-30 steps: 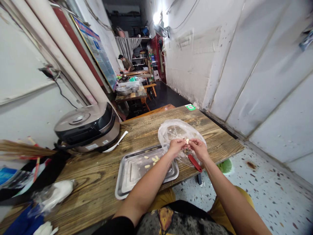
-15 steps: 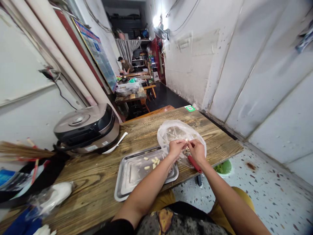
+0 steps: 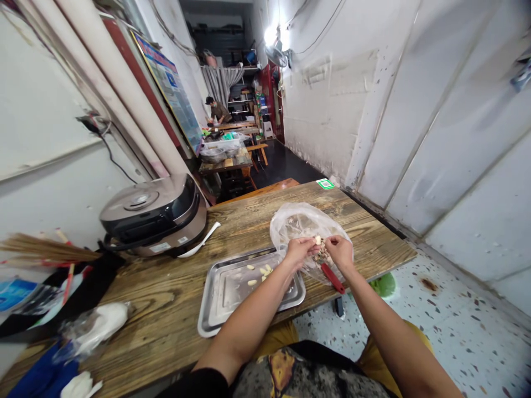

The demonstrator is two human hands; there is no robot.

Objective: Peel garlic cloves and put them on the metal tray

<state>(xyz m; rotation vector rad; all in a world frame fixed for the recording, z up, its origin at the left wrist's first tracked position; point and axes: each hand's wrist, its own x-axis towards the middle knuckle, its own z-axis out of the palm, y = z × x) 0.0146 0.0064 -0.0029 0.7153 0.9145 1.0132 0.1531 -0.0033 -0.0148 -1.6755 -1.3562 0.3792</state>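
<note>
Between the thumb and fingers of my left hand (image 3: 302, 250) is a pale garlic clove (image 3: 318, 240). My right hand (image 3: 339, 250) is close beside it with fingers pinched together; whether a bit of skin is in them is too small to make out. Both hands are over a clear plastic bag (image 3: 290, 218) spread on the table, with garlic skins and pieces in it. A red-handled knife (image 3: 332, 278) lies at the bag's near edge, its blade mostly hidden. Several peeled cloves (image 3: 265, 271) rest in the metal tray (image 3: 211, 298), left of the bag and partly under my left forearm.
On the wooden table (image 3: 166, 309) stand a rice cooker (image 3: 153, 213) and a white spoon (image 3: 201, 241). Chopsticks (image 3: 45, 249) and a plastic-wrapped white bundle (image 3: 102, 326) are at the left. A green basin (image 3: 384, 284) sits on the floor. Far back, a person (image 3: 218, 110) works at another table.
My right hand has drawn slightly away from the clove, which shows more clearly in my left fingers. The whole view has shifted a little.
</note>
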